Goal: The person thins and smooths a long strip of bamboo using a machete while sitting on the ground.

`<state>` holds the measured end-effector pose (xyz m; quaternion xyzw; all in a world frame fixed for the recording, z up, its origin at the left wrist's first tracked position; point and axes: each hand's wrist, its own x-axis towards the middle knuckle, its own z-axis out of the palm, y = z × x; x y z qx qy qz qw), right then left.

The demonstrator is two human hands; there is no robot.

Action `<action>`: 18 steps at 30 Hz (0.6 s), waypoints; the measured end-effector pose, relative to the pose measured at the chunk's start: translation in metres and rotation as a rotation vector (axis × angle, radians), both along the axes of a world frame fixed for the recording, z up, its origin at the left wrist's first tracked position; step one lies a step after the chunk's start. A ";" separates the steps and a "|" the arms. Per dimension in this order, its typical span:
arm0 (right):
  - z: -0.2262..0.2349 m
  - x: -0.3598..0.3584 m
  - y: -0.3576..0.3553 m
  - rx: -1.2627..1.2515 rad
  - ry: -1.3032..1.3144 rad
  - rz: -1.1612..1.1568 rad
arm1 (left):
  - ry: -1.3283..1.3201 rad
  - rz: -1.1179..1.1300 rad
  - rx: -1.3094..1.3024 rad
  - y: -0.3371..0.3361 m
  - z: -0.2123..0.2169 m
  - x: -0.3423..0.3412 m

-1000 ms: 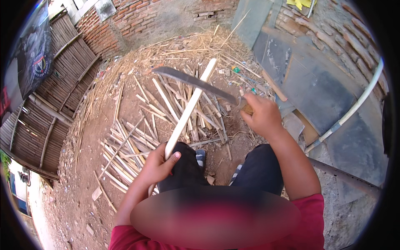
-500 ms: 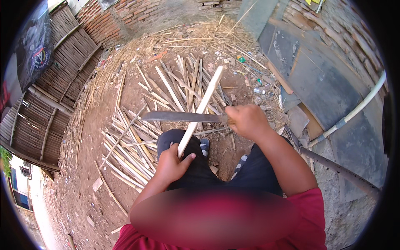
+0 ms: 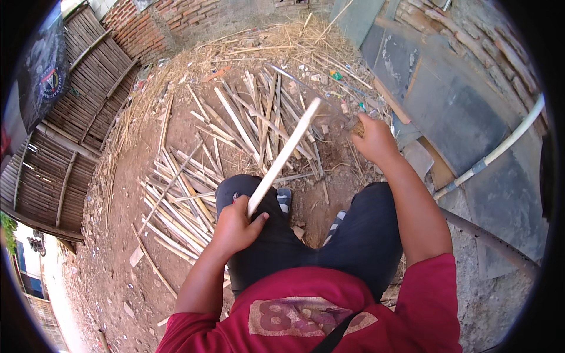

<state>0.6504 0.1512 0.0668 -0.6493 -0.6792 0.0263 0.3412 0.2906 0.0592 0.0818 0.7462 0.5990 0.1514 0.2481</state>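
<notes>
My left hand (image 3: 238, 226) is closed round the lower end of a pale split-wood stick (image 3: 285, 156), over my left knee. The stick slants up and to the right, away from me. In my right hand (image 3: 375, 140) is the handle of a machete, its thin blade (image 3: 294, 80) seen nearly edge-on. The blade reaches up and left from the fist, past the stick's far end; whether the two touch I cannot tell. Beyond my knees lies a heap of split sticks (image 3: 268, 115), and a second pile of sticks (image 3: 176, 203) is beside my left leg.
A woven bamboo wall (image 3: 97, 76) stands at the left, a brick wall (image 3: 194, 23) at the back. Dark sheets (image 3: 459, 123) lean at the right, with a pale pipe (image 3: 500, 150) across them. Straw (image 3: 259, 53) and litter cover the far dirt.
The machete has moved from across the middle of the stick to near its far end, turning its blade edge-on. My right hand has shifted right and outward. My left hand keeps its hold.
</notes>
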 end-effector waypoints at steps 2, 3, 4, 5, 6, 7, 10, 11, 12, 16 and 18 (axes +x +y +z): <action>0.005 -0.002 -0.006 -0.094 -0.055 0.017 | 0.002 -0.036 0.029 0.004 -0.002 -0.001; 0.006 -0.007 -0.013 -0.147 -0.084 0.030 | -0.030 -0.037 0.031 0.003 -0.002 -0.003; -0.002 -0.013 -0.022 0.007 -0.158 0.153 | -0.060 -0.040 0.031 0.002 -0.002 -0.005; -0.002 -0.018 -0.029 -0.030 -0.215 0.175 | -0.089 -0.042 0.032 0.003 -0.001 -0.006; -0.001 -0.024 -0.035 -0.071 -0.270 0.202 | -0.104 -0.039 0.002 0.002 0.001 -0.008; 0.001 -0.027 -0.038 -0.111 -0.325 0.230 | -0.118 -0.034 -0.028 0.001 0.004 -0.011; 0.003 -0.020 -0.034 -0.004 -0.194 0.162 | -0.147 -0.042 -0.083 0.000 0.007 -0.017; 0.004 -0.023 -0.038 0.006 -0.190 0.179 | -0.154 -0.048 -0.096 0.000 0.007 -0.019; 0.007 -0.028 -0.042 0.027 -0.190 0.197 | -0.175 -0.064 -0.097 -0.002 0.005 -0.023; 0.018 -0.038 -0.046 0.168 -0.329 0.360 | -0.410 -0.080 -0.255 -0.014 -0.005 -0.046; 0.017 -0.031 -0.035 0.153 -0.181 0.250 | -0.468 -0.045 -0.438 -0.019 0.001 -0.051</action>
